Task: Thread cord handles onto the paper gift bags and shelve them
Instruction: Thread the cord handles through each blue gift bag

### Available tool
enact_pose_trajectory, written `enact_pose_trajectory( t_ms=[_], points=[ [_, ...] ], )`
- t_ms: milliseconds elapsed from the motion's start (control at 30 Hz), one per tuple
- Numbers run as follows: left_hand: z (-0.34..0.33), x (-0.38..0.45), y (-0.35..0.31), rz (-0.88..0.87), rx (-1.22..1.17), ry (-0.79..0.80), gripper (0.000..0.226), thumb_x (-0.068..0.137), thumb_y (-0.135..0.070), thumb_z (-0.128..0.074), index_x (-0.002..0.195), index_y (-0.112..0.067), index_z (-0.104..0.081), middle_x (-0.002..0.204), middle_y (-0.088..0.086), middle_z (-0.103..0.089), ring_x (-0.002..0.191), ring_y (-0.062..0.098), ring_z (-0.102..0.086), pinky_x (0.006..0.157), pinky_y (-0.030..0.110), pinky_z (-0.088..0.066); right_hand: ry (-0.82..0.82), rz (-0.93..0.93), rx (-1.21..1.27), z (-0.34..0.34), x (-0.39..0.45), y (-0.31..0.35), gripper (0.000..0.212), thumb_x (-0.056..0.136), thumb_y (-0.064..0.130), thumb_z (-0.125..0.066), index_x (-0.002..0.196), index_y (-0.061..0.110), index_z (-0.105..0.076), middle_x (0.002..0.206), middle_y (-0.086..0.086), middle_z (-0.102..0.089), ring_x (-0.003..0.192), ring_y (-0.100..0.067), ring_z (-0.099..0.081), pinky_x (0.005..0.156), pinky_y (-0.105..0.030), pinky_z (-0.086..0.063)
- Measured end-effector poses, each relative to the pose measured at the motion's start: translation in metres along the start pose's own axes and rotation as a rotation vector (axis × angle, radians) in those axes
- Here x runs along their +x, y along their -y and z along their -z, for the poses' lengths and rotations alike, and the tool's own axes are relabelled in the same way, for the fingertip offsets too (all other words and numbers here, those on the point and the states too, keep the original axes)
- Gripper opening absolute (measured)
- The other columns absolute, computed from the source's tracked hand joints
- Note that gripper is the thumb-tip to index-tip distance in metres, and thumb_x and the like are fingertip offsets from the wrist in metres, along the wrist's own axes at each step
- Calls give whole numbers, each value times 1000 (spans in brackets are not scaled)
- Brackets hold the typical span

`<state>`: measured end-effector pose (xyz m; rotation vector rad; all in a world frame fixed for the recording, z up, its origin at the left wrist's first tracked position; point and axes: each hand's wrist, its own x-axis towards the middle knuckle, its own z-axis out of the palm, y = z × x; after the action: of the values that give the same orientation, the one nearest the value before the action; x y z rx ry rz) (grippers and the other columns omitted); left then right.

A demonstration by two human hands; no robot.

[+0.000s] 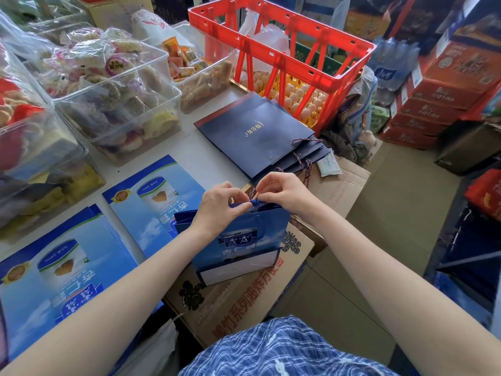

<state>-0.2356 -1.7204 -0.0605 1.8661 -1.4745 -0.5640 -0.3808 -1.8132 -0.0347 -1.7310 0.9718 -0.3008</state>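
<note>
A light blue paper gift bag (244, 240) lies on a cardboard box (238, 291) in front of me. At its top edge sits a blue cord knot (254, 202). My left hand (221, 202) and my right hand (282, 192) both pinch the cord at that knot, fingers curled. A stack of dark navy gift bags (254, 134) with braided cord handles (303, 161) lies just beyond my hands. Flat blue bags lie on the table at the left, one near me (62, 270) and another (151, 194) further off.
Clear plastic bins of wrapped snacks (113, 85) fill the table's left and back. A red crate (279, 50) stands over egg trays (295, 99) behind the navy bags. Stacked red cartons (439, 99) and water bottle packs (393, 63) stand on the floor at right.
</note>
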Motion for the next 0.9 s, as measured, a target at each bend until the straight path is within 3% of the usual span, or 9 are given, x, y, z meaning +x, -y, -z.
enact_pose_trajectory(
  t_ms=[133,200,300,367,467,567,667,900],
  points=[
    [0,1,-3,25,-3,15,8,80,-20,-72,84,-13,-73,73,-8,-50,65,3,-48,59,6,-34,-44,7,-39,-1,3,-4,20,78,2,-71,76,19,-63,81,-4,-72,82,-17,-69,86,-34,-54],
    [-1,0,-4,25,-5,34,8,80,-18,-72,85,-13,-73,78,-3,-53,69,7,-51,63,8,-35,-59,16,-115,-1,4,-5,19,76,6,-74,74,21,-63,78,-1,-72,77,-12,-69,82,-31,-54],
    [-5,-2,-5,10,6,48,8,80,-18,-71,85,-12,-73,80,-1,-54,74,12,-53,74,25,-44,-79,62,-221,-4,2,-4,13,77,7,-74,79,16,-65,81,-3,-72,69,-3,-65,72,-16,-51],
    [-5,-1,-5,15,-4,53,7,79,-21,-72,82,-14,-72,79,-3,-53,70,8,-51,77,31,-44,-106,89,-215,-6,0,-6,12,78,6,-73,82,13,-65,85,-6,-73,73,-6,-67,74,-17,-52],
    [-4,1,-6,41,-32,65,6,79,-24,-73,79,-18,-71,73,-10,-50,65,2,-49,68,17,-37,-108,118,-176,-5,-3,-9,19,78,4,-71,78,20,-62,86,-8,-73,81,-18,-69,81,-29,-55],
    [-1,4,-8,58,-59,61,6,81,-20,-70,80,-14,-70,71,-13,-47,64,-1,-46,60,4,-33,-17,151,-235,-2,-6,-10,19,81,-2,-64,88,16,-66,89,-5,-70,82,-17,-68,80,-26,-55],
    [2,6,-9,57,-84,97,8,82,-17,-69,84,-10,-70,71,-12,-47,65,0,-46,60,1,-33,25,216,-344,-2,-10,-9,23,79,0,-68,100,9,-68,87,-2,-60,75,-12,-60,73,-16,-50],
    [3,9,-8,78,-171,133,5,84,-16,-67,79,-14,-66,76,-8,-53,69,4,-49,62,3,-34,-145,289,-317,-16,-12,-18,12,78,6,-72,90,11,-70,72,3,-61,61,-9,-53,63,-15,-46]
  ],
)
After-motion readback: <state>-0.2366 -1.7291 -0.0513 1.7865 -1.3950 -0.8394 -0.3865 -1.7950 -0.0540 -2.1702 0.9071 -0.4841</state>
